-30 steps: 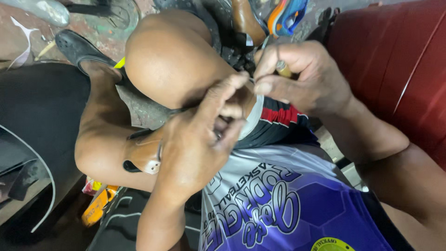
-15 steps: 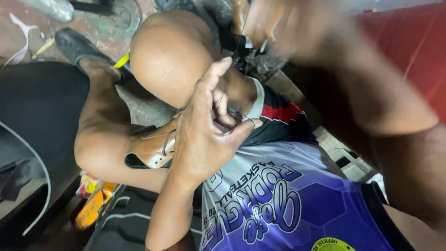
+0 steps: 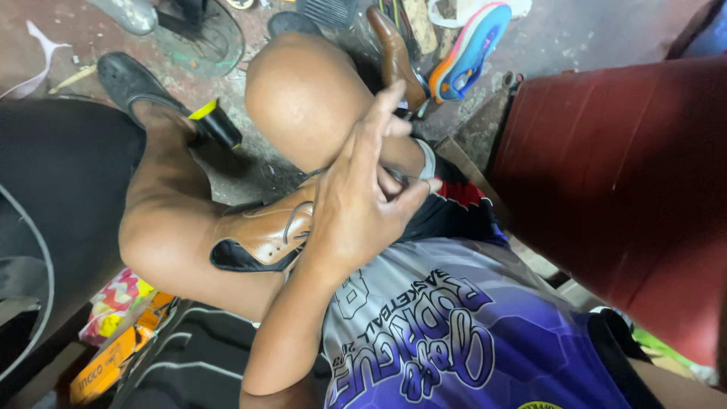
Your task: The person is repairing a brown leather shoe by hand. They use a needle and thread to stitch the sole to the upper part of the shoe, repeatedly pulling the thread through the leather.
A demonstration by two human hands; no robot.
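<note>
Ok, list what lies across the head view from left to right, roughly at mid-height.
Black surface → brown leather shoe clamped between the legs → left hand resting on the shoe → red and black shorts → dark red panel. The right hand is out of view.

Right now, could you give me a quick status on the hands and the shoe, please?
Left hand on the brown leather shoe, grip hidden. Right hand out of view. Shoe wedged between the knees. Nothing in the way.
</note>
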